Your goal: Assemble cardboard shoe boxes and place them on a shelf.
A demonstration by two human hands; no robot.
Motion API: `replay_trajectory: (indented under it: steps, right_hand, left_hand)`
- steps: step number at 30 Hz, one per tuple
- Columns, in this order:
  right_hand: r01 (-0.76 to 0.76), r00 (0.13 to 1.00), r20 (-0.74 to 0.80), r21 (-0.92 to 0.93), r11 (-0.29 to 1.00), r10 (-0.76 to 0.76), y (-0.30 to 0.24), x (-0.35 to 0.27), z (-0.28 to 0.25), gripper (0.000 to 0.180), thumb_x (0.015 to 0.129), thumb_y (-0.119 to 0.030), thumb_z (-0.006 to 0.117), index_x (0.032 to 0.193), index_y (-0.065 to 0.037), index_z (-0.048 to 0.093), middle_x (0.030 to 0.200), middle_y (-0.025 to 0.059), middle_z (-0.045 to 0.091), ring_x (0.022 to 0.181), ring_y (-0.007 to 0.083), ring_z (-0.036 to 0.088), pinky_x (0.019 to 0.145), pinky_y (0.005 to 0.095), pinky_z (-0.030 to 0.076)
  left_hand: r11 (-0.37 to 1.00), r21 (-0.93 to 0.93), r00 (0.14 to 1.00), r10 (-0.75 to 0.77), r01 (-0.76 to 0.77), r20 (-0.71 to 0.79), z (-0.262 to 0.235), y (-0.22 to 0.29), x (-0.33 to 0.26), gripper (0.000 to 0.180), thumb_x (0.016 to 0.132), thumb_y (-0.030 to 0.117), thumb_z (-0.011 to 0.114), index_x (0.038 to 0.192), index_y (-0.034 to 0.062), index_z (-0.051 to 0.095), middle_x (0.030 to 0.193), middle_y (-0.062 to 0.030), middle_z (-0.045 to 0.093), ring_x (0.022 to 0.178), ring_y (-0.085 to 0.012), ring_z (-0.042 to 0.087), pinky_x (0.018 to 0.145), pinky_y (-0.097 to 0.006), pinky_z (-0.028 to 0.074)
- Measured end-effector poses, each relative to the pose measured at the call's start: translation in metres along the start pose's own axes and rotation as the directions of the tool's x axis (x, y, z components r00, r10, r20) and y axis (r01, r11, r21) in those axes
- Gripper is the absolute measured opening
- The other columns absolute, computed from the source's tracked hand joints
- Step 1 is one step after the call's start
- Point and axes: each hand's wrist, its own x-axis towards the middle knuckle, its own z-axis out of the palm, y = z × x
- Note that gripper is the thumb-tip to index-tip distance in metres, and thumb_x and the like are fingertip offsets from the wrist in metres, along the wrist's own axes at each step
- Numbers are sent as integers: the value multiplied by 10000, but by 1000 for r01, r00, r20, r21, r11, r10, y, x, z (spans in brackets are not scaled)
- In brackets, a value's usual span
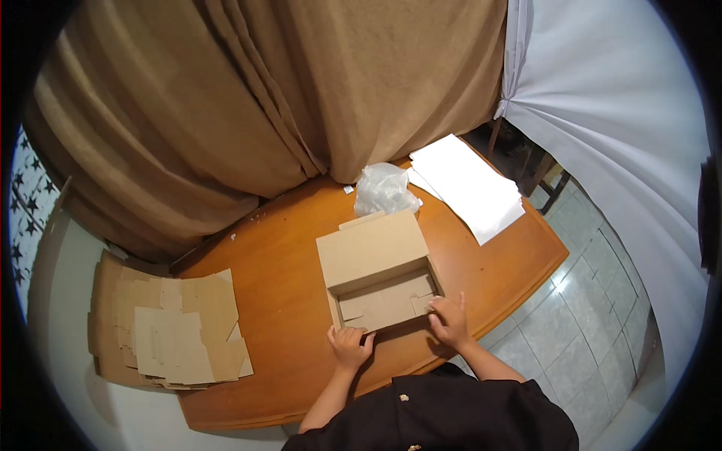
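Observation:
A brown cardboard box sits on the wooden table in front of me, its lid folded back to the far side. Inside, the bottom and some slotted flaps are visible. My left hand grips the near wall at the left corner, with its fingers bent over the edge. At the right near corner, my right hand holds the side wall, one finger sticking up. The undersides of both hands are hidden.
Flat cardboard blanks are stacked on the left. Behind the box lies a crumpled clear plastic bag; white paper sheets lie at the far right. The wooden table has a curved edge, with brown curtains behind it.

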Motion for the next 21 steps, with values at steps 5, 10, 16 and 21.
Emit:
replay_trajectory:
  steps: [5,10,16,21]
  right_hand:
    - [-229,935,-279,-5,973,219,98,46,-35,312,783,-166,594,1080,-82,554,1137,127,560,1115,273,505,1043,542,198]
    - [-447,894,-168,-287,847,415,179,82,-48,475,794,-263,602,1221,-86,497,1296,138,454,1253,279,372,1039,602,149]
    - [-410,870,75,-439,800,487,180,59,-58,622,761,-449,582,1273,-111,478,1345,109,408,1278,274,327,1016,660,54]
    - [-369,866,224,-317,874,447,163,10,-99,619,698,-460,618,1224,-146,531,1270,93,460,1208,261,385,982,695,55]
  left_hand:
    - [978,96,980,-190,185,52,8,35,12,232,666,318,693,812,149,628,895,-21,595,960,-222,527,963,-536,172]
    - [943,139,953,-301,302,-33,5,58,12,330,682,306,656,983,171,633,1216,-63,483,1223,-288,352,989,-533,77]
    - [953,160,964,-242,257,-107,2,75,39,295,679,287,638,948,168,640,1178,-69,485,1208,-284,351,997,-506,84]
    - [997,20,991,-78,81,-106,16,106,85,261,681,256,635,925,163,632,1160,-84,487,1194,-288,361,992,-472,137]
